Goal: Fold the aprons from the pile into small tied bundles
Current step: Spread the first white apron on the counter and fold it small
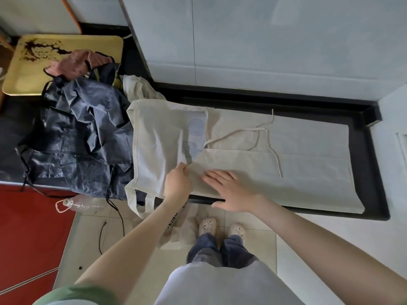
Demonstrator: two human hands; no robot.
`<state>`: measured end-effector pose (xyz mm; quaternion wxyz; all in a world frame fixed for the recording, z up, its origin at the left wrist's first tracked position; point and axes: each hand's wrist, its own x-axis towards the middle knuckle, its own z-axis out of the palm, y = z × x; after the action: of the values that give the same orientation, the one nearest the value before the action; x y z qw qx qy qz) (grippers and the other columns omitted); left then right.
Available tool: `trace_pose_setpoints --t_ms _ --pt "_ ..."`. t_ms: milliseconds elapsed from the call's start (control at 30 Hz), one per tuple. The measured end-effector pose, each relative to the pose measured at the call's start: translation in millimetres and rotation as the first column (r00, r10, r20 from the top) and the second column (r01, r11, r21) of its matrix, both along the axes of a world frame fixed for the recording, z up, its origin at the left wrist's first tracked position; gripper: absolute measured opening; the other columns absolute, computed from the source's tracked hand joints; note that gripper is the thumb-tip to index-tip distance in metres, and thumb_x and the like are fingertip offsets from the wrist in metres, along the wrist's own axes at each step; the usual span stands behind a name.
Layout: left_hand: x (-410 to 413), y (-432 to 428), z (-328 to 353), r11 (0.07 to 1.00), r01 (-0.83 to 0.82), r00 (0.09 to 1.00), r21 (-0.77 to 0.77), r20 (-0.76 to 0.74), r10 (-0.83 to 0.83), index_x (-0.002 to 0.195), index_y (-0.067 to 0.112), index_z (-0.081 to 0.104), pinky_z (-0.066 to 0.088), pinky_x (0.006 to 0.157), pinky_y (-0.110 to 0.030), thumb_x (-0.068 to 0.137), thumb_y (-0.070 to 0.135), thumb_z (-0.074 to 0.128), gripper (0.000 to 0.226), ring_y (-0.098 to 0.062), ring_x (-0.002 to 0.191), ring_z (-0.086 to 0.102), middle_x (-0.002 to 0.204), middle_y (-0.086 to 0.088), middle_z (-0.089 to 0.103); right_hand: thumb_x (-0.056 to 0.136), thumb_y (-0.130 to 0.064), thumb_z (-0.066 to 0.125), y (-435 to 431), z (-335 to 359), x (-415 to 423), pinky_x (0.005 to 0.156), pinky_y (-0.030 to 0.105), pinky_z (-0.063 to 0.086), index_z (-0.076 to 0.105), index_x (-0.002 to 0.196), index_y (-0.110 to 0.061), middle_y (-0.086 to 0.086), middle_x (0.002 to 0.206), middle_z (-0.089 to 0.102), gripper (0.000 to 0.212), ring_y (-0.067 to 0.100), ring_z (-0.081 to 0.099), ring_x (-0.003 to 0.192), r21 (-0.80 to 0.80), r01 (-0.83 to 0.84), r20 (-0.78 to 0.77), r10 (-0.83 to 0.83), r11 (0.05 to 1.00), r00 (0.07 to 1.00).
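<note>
Two hands share the cream apron (308, 172). The left hand (177, 183) pinches a bunched edge of the cloth where a diagonal flap begins, fingers curled round it. Just beside it, the right hand (231, 190) lies flat, straight fingers pressing that flap down. The apron spreads along the black tray (374, 172), with its near edge draped over the tray's near rim and its left end hanging past the left edge.

The step looks like folding the near side inward. To do it well, use the right palm as an anchor, draw the pinched edge taut, and smooth the crease toward the right end before folding again. The loose ties (253, 129) lie across the middle and should be left reachable for the final knot.

The pile of dark aprons (77, 133) sits at the left, touching the cream one, with a pink apron (74, 64) on a yellow tray (26, 69) beyond.
</note>
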<state>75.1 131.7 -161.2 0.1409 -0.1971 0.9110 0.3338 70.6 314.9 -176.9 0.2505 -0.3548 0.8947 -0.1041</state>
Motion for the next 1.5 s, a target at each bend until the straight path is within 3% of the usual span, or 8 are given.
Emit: trace_pose_setpoints --t_ms 167,467,633,767,867,1000,1300,1500 --pt "-6 -1 2 0.991 -0.084 0.992 0.106 -0.084 0.094 0.091 0.008 0.050 0.030 0.055 -0.028 0.102 0.014 0.037 0.019 -0.024 0.073 0.048 0.073 -0.001 0.051 0.086 -0.008 0.041 2 -13 -3 0.116 0.032 0.021 0.040 0.142 -0.006 0.013 0.140 0.052 0.056 0.031 0.048 0.131 -0.092 -0.010 -0.142 -0.003 0.996 0.990" --pt "15 8 4 0.989 -0.120 0.988 0.092 -0.086 0.128 0.068 0.011 0.044 0.033 0.056 -0.034 0.098 0.049 0.040 0.048 -0.024 0.064 0.047 0.064 -0.003 0.050 0.101 -0.001 0.034 11 14 -10 0.104 0.003 -0.001 0.012 0.153 -0.013 0.003 0.160 0.017 0.057 0.011 0.009 0.147 -0.243 0.354 0.107 -0.338 0.903 0.935" --pt "8 6 18 0.935 -0.224 0.965 0.275 -0.074 0.253 0.059 0.009 0.033 0.026 0.051 -0.033 0.102 0.043 0.033 0.055 -0.018 0.053 0.033 0.054 -0.004 0.035 0.080 0.014 0.063 16 9 -9 0.110 0.045 0.037 0.046 0.139 0.000 0.015 0.141 0.051 0.063 0.027 0.043 0.135 -0.150 0.177 -0.107 -0.194 0.973 0.975" --pt "-2 -16 21 0.994 0.064 0.993 0.093 -0.100 -0.055 0.055 0.013 0.033 0.026 0.050 -0.033 0.101 0.043 0.038 0.055 -0.023 0.052 0.037 0.049 -0.003 0.033 0.052 0.002 0.086 22 -5 -5 0.091 0.051 0.050 0.063 0.124 -0.005 0.008 0.122 0.067 0.075 0.023 0.060 0.118 0.081 0.004 -0.136 0.007 0.997 0.991" --pt "-5 -38 16 0.957 0.254 0.966 -0.143 0.084 -0.244 0.061 0.013 0.040 0.033 0.050 -0.030 0.100 0.041 0.037 0.048 -0.029 0.060 0.049 0.055 -0.004 0.044 0.078 -0.027 0.072 29 -2 -6 0.103 0.055 0.042 0.046 0.141 -0.015 0.001 0.145 0.049 0.070 0.017 0.044 0.135 0.163 -0.124 -0.116 0.144 0.979 0.983" --pt "-4 -57 15 0.922 0.202 0.978 -0.329 0.025 -0.205 0.092 0.011 0.048 0.042 0.061 -0.033 0.098 0.029 0.041 0.021 -0.031 0.075 0.057 0.074 -0.006 0.055 0.094 -0.061 0.034 46 0 -8 0.115 0.049 -0.015 -0.019 0.146 -0.038 -0.018 0.153 -0.024 0.078 0.003 -0.024 0.142 0.279 -0.184 0.049 0.178 0.943 0.983" --pt "-13 -88 12 0.895 -0.306 0.942 -0.325 0.034 0.335 0.117 -0.003 0.052 0.038 0.094 -0.049 0.089 0.051 0.052 0.061 -0.041 0.114 0.044 0.118 -0.024 0.050 0.083 -0.070 -0.007 57 8 -9 0.114 0.046 -0.020 -0.026 0.143 -0.045 -0.021 0.153 -0.028 0.068 0.006 -0.034 0.138 0.277 -0.151 0.081 0.134 0.949 0.988" --pt "-16 -113 18 0.949 -0.233 0.963 -0.213 -0.183 0.196 0.097 0.003 0.062 0.043 0.064 -0.037 0.103 0.043 0.022 0.056 -0.034 0.078 0.061 0.075 -0.014 0.061 0.074 -0.070 -0.020 63 5 -12 0.111 0.043 -0.022 -0.034 0.137 -0.045 -0.019 0.149 -0.035 0.069 0.011 -0.037 0.137 0.305 -0.154 0.077 0.137 0.940 0.988"
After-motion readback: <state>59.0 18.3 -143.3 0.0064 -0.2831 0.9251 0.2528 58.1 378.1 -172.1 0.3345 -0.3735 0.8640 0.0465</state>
